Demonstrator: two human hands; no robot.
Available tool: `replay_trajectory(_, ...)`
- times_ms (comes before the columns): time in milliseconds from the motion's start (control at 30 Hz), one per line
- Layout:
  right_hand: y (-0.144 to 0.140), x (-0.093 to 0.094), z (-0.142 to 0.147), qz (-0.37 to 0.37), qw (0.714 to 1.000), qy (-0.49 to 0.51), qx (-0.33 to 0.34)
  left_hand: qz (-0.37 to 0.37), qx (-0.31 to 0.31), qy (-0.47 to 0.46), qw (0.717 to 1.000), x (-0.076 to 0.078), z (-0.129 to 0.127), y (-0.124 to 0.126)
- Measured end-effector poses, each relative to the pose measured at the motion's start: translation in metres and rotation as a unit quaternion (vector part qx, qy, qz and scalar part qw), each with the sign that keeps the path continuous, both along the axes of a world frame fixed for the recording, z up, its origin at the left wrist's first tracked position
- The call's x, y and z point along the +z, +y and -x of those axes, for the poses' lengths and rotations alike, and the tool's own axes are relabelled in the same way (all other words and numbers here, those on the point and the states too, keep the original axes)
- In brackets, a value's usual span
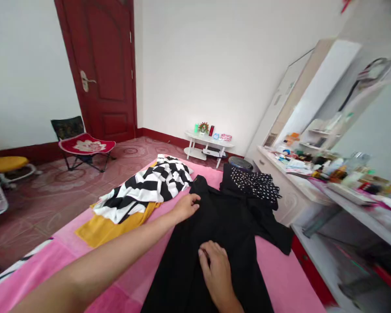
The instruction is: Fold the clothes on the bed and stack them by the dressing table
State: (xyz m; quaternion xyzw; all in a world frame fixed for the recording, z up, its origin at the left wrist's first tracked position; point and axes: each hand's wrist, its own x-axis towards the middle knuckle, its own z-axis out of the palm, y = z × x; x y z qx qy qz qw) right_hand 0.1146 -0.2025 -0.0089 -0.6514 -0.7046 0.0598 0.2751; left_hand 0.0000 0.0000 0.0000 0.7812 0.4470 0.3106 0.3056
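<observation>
A long black garment [228, 217], with a collar and a short sleeve spread to the right, lies flat on the pink bedding [280, 278]. At its upper left edge is my left hand [187, 208], fingers bent inward and closed on the black cloth. My right hand [217, 267] rests palm down on the middle of the same garment, its fingers lightly bent and the thumb apart, gripping nothing. To the left lies a heap of black-and-white striped cloth [150, 184] on top of a mustard-yellow cloth [107, 228]. Beyond the black sleeve sits a folded black garment with white dots [254, 182].
A cluttered dressing table [316, 187] with a mirror stands close on the right. Past the bed are a low white table [210, 139] and a round dark object [240, 163]. A red folding chair [86, 144] and a yellow stool [6, 164] stand left, near a red door [101, 65].
</observation>
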Motion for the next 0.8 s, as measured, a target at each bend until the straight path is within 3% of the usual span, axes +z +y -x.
replay_trajectory(167,0.005,-0.008,-0.004,-0.018,1.0,-0.006,0.003,0.015,0.074,0.009,0.997,0.01,-0.033,0.062)
replay_trajectory(467,0.016,-0.025,-0.007,-0.065,0.998,-0.008,0.009,0.061,0.134,0.006,0.989,-0.005,-0.072,0.137)
replay_trajectory(700,0.019,-0.031,-0.008,-0.073,0.997,-0.012,0.013,0.037,0.147,0.018,0.988,-0.02,-0.076,0.141)
replay_trajectory(800,0.018,-0.024,-0.008,-0.055,0.998,-0.005,0.013,0.023,0.138,0.037,0.989,-0.017,-0.076,0.132)
